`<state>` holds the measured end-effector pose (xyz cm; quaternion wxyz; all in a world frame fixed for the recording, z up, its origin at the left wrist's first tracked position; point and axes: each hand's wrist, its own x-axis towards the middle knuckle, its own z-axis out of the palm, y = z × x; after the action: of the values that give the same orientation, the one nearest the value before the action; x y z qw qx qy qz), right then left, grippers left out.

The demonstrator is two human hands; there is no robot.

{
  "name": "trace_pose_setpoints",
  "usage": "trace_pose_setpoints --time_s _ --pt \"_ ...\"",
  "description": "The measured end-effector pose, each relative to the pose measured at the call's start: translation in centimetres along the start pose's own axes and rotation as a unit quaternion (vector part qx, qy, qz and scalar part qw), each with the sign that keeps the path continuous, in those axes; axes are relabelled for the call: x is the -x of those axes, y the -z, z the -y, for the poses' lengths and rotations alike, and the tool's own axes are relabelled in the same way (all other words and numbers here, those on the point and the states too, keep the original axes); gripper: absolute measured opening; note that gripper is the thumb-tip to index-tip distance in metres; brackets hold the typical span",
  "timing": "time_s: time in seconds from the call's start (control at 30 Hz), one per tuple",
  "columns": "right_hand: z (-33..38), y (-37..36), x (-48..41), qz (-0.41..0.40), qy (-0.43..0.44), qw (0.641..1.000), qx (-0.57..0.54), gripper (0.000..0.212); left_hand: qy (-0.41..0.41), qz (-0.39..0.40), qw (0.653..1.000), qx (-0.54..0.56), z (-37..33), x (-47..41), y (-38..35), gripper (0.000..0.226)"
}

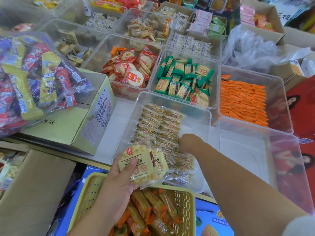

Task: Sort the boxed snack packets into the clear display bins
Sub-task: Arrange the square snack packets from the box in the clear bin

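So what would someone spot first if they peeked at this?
Probably the two hands in the middle: the left hand grips a couple of pale yellow packets, while the right hand reaches into the clear bin onto neat rows of packets. Next come the bright orange packets lined up in a bin on the right, and the big bag of colourful snacks lying on a box at the left.
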<state>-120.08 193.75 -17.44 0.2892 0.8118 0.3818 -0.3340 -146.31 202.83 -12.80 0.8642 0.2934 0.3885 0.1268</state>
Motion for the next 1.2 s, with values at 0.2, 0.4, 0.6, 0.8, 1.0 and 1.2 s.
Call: trace_pose_setpoints --time_s 0.2,0.4,0.6,0.8,1.0,1.2 --pt "-0.2 -0.7 1.6 -0.032 -0.012 0.989 -0.143 0.025 -0.008 0.011 1.0 0.014 -0.8 0.7 -0.6 0.053" --pt "-0.6 -0.5 6.3 -0.136 -0.014 0.961 -0.241 0.025 -0.037 0.023 0.999 -0.008 -1.7 1.9 -1.0 0.043" --pt "1.4 -1.6 14.1 -0.024 0.114 0.632 -0.766 0.046 -0.117 0.038 0.972 -0.198 -2.0 2.7 -2.2 0.046" --pt "1.9 -2.9 15.7 0.097 0.173 0.471 -0.859 0.059 -0.088 0.18 0.924 -0.326 -1.8 3.9 -4.1 0.033" --pt "2.0 -3.9 15.6 0.03 0.157 0.458 -0.874 0.022 -0.072 0.195 0.909 -0.36 -1.4 4.6 -5.4 0.034" --pt "-0.9 -2.9 14.0 -0.15 0.066 0.566 -0.808 0.024 -0.095 0.001 0.971 -0.217 -0.9 2.2 -4.9 0.028"
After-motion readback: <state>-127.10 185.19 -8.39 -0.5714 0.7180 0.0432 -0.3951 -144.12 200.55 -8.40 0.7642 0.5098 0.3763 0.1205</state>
